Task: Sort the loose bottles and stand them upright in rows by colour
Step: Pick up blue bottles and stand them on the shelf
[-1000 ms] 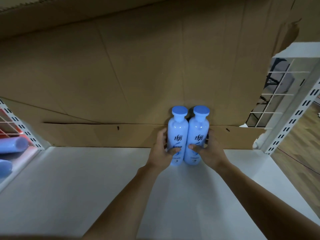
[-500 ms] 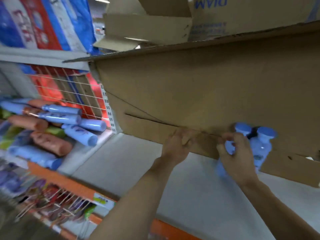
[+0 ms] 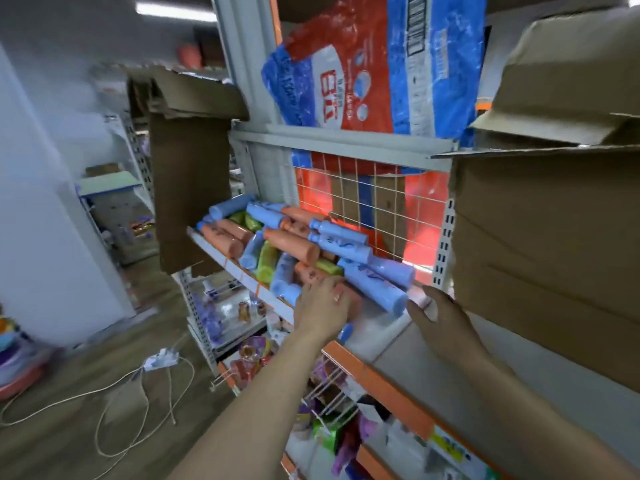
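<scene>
Both hands reach into a shelf piled with loose bottles.

Nearest, the left hand [image 3: 322, 304] lies over an orange bottle [image 3: 351, 296] at the front of the pile [image 3: 298, 244], fingers spread on it; whether they grip it I cannot tell. The right hand [image 3: 437, 318] hovers released, just beside the base of a blue bottle [image 3: 375, 285]. Behind, blue, orange and green bottles lie jumbled on the shelf [image 3: 388, 336] against a wire grid [image 3: 374, 202]. A cardboard box [image 3: 547, 244] stands right.

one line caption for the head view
Both hands, left and right, reach a heap of loose bottles on the shelf.
</scene>
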{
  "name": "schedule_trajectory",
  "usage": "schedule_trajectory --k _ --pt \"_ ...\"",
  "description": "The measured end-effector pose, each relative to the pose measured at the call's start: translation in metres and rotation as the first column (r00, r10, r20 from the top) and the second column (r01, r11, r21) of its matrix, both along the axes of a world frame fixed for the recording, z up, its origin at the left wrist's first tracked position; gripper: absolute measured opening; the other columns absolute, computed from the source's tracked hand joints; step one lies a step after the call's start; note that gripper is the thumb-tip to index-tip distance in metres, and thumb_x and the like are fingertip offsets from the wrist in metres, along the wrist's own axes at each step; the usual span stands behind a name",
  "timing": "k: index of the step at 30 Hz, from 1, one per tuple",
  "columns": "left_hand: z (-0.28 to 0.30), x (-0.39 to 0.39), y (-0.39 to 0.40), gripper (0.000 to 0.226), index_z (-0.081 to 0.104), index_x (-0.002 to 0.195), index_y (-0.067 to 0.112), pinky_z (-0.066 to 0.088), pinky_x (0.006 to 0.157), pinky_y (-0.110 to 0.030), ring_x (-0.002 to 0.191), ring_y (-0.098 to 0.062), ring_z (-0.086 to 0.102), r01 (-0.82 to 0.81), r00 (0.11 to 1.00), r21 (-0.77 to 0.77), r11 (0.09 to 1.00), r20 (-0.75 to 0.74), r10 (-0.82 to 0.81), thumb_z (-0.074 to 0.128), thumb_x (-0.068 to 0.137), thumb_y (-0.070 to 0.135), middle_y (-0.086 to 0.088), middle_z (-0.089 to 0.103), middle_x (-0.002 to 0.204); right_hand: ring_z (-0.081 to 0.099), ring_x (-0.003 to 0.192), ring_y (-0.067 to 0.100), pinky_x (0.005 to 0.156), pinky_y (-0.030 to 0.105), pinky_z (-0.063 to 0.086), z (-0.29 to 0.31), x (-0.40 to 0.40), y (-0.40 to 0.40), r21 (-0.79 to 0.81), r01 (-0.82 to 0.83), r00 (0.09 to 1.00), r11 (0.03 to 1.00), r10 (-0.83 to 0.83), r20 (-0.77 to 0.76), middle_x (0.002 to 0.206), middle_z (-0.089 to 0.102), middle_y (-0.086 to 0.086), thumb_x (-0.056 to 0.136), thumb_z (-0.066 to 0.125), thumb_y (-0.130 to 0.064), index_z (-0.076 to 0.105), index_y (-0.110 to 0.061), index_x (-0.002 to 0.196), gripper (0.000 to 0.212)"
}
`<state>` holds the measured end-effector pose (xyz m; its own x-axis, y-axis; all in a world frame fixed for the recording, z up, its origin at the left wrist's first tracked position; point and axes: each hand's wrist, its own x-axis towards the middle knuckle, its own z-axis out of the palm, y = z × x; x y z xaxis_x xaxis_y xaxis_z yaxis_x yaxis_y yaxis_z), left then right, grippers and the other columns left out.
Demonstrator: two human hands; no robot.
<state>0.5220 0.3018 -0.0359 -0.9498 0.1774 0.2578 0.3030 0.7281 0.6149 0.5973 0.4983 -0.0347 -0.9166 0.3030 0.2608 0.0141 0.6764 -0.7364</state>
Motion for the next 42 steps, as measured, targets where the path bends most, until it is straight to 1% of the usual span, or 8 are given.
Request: schedule_trajectory --k 3,7,10,13,23,31,37,42 --pt "0.0 -0.029 -0.055 0.038 0.055 0.128 0.023 0.043 0.097 -0.044 0.118 -0.03 0.051 -0.06 0.998 -0.001 0.998 0.031 0.06 0.049 0.092 0.034 -0.006 0.06 0.126 0.05 0.1 0.015 0.08 0.021 0.033 0.003 -0.044 -0.05 -0.039 -0.079 0.997 0.996 0.08 0.009 0.113 0.058 0.006 0.09 0.06 -0.025 0.053 -0.007 0.122 0.038" --pt "0.001 -0.074 -0.106 0.037 0.056 0.128 0.021 0.042 0.097 -0.041 0.117 -0.032 0.053 -0.117 0.993 0.006 0.993 0.024 0.116 0.053 0.092 0.03 -0.007 0.06 0.126 0.056 0.094 0.019 0.079 0.029 0.039 0.003 -0.107 -0.103 -0.049 -0.121 0.993 0.991 0.121 0.002 0.094 0.058 0.0 0.083 0.059 -0.044 0.055 -0.019 0.1 0.03" --pt "-0.002 -0.116 -0.132 0.037 0.057 0.126 0.022 0.041 0.099 -0.041 0.116 -0.033 0.053 -0.13 0.99 -0.002 0.991 0.062 0.13 0.053 0.091 0.031 -0.009 0.059 0.127 0.055 0.086 0.014 0.076 0.026 0.038 0.003 -0.158 -0.135 -0.045 -0.103 0.994 0.994 0.101 -0.046 0.088 0.059 -0.003 0.085 0.064 -0.031 0.054 -0.02 0.092 0.017" --pt "0.0 -0.166 -0.148 0.037 0.059 0.119 0.024 0.043 0.096 -0.043 0.115 -0.036 0.054 -0.129 0.989 0.011 0.992 0.078 0.128 0.05 0.087 0.039 -0.01 0.059 0.123 0.063 0.084 0.027 0.069 0.03 0.042 -0.002 -0.214 -0.154 -0.051 -0.096 0.995 0.994 0.094 -0.042 0.082 0.065 0.003 0.084 0.061 -0.033 0.057 -0.015 0.09 0.019" --pt "0.018 -0.315 -0.126 0.049 0.059 0.127 0.021 0.04 0.097 -0.035 0.118 -0.031 0.055 0.016 0.996 -0.072 0.997 0.09 -0.01 0.041 0.085 0.039 -0.009 0.061 0.126 0.057 0.114 0.031 0.092 0.036 0.043 -0.004 -0.346 -0.136 -0.026 0.07 0.998 0.997 -0.07 0.008 0.118 0.063 0.017 0.084 0.067 -0.027 0.056 -0.004 0.117 0.042" --pt "-0.003 -0.392 -0.05 0.044 0.048 0.133 0.028 0.038 0.101 -0.036 0.12 -0.034 0.052 0.309 0.944 -0.195 0.931 0.179 -0.276 0.046 0.089 0.034 -0.009 0.063 0.124 0.058 0.112 0.028 0.096 0.037 0.045 -0.034 -0.363 -0.082 0.06 0.218 0.964 0.974 -0.224 0.144 0.118 0.062 0.011 0.075 0.069 -0.02 0.057 -0.006 0.119 0.048" --pt "-0.016 -0.409 0.003 0.05 0.034 0.141 0.024 0.026 0.112 -0.047 0.129 -0.038 0.043 0.314 0.931 -0.285 0.906 0.278 -0.235 0.039 0.095 0.045 -0.015 0.052 0.137 0.056 0.11 0.031 0.089 0.038 0.048 -0.059 -0.357 -0.075 0.316 0.183 0.899 0.931 -0.289 0.329 0.115 0.061 0.008 0.056 0.054 -0.031 0.056 -0.026 0.117 0.061" --pt "-0.009 -0.402 0.034 0.048 0.04 0.135 0.003 0.035 0.098 -0.031 0.126 -0.031 0.049 0.291 0.865 0.033 0.956 0.417 -0.278 0.047 0.097 0.031 -0.016 0.054 0.134 0.045 0.123 0.029 0.102 0.032 0.032 -0.058 -0.362 -0.089 0.498 0.233 0.869 0.836 -0.409 0.28 0.131 0.051 0.007 0.07 0.063 -0.022 0.049 -0.018 0.128 0.06"
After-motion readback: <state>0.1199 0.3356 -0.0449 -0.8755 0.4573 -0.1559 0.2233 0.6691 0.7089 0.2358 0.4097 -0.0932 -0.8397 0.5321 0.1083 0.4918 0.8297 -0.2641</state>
